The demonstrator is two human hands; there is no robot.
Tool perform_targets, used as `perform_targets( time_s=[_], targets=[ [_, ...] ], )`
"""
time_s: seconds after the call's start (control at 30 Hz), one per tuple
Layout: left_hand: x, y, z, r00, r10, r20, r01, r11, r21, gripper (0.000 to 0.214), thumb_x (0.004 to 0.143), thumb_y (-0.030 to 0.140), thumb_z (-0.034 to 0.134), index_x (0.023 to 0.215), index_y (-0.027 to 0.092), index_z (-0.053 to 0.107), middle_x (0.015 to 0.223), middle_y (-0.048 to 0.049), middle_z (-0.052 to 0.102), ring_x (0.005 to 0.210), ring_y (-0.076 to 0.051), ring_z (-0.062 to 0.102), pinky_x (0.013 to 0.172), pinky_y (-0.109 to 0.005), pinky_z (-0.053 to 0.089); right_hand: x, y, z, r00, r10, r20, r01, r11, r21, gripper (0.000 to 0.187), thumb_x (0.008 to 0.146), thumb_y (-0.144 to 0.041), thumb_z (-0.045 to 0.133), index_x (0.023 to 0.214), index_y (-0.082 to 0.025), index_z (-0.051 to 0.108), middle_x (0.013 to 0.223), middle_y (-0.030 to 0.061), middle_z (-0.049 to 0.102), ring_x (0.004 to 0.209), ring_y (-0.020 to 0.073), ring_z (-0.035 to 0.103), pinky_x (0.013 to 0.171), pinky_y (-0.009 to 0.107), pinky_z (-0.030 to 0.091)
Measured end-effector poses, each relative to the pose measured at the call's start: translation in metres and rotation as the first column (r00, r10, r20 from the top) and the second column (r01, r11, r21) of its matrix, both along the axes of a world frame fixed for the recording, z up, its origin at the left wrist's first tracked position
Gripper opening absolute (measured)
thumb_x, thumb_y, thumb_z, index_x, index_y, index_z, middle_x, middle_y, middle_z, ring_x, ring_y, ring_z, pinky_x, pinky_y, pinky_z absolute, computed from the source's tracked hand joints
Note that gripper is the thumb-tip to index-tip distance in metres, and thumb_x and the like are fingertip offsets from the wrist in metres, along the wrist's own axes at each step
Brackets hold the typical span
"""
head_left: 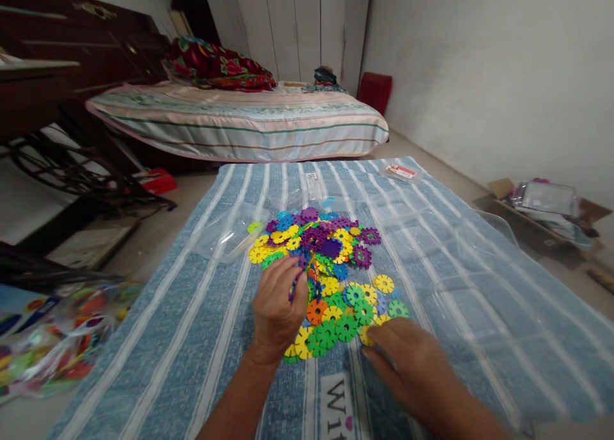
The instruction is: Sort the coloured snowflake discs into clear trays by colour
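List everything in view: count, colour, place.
Striped cloth: one, blue-white, foreground
Notched pieces: many, yellow, green, blue, purple, orange, cloth's middle
Clear containers: several, colourless, around pieces
Packet: one, red-white, cloth's far right
Bed: one, pale striped, beyond cloth
Floral blanket: one, red, on bed
Fabric pile: one, dark, bed's right end
Wardrobe: one, white, back
Unclear objects: two, red, bed's right, left floor
Cardboard box: one, brown, right floor
Treadle stand: one, dark, left
Bagged items: several, multicoloured, left floor
Left hand: one, holding pieces
Right hand: one, pieces' near edge
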State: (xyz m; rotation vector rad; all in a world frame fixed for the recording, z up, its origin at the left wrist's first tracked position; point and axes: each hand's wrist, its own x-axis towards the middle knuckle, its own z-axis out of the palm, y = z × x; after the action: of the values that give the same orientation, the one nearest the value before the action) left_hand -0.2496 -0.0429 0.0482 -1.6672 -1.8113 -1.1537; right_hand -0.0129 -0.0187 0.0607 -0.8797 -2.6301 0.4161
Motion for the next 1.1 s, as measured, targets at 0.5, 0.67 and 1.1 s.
perform_targets(
  time_s=[0.5,0.67,1.1],
  targets=[
    [-0.015,0.004,-0.025,0.971,0.232,0.051,-0.221,0.961,-0.165,0.033,0.081,0.039,0.053,0.099,0.011,0.059,0.107,-0.0165,0.062,0.109,-0.027,0.053,0.097,-0.045,0.043,0.001,0.018,-0.071,0.968,-0.248,-0.042,0.252,0.955,0.158,0.035,0.083,-0.035,0.05,0.113,-0.016,0.057,0.124,0.0142,0.052,0.116,0.0283,0.047,0.094,0.046,0.043],
    [-0.016,0.003,-0.032,0.964,0.228,0.139,-0.197,0.958,-0.211,0.034,0.083,0.039,0.05,0.101,0.011,0.059,0.114,-0.0166,0.06,0.11,-0.026,0.054,0.096,-0.044,0.044,-0.006,0.023,-0.07,0.967,-0.223,-0.123,0.238,0.964,0.12,0.03,0.083,-0.032,0.05,0.109,-0.018,0.058,0.119,0.0125,0.054,0.113,0.0261,0.049,0.094,0.045,0.044],
    [-0.017,0.0,-0.03,0.987,0.125,0.105,-0.088,0.949,-0.304,0.034,0.072,0.04,0.064,0.098,0.018,0.064,0.125,-0.0133,0.052,0.117,-0.029,0.048,0.097,-0.048,0.044,-0.03,0.035,-0.059,0.983,-0.152,-0.101,0.163,0.981,0.104,0.03,0.082,-0.031,0.054,0.109,-0.018,0.057,0.115,0.0124,0.056,0.11,0.0259,0.05,0.091,0.046,0.043]
  ],
)
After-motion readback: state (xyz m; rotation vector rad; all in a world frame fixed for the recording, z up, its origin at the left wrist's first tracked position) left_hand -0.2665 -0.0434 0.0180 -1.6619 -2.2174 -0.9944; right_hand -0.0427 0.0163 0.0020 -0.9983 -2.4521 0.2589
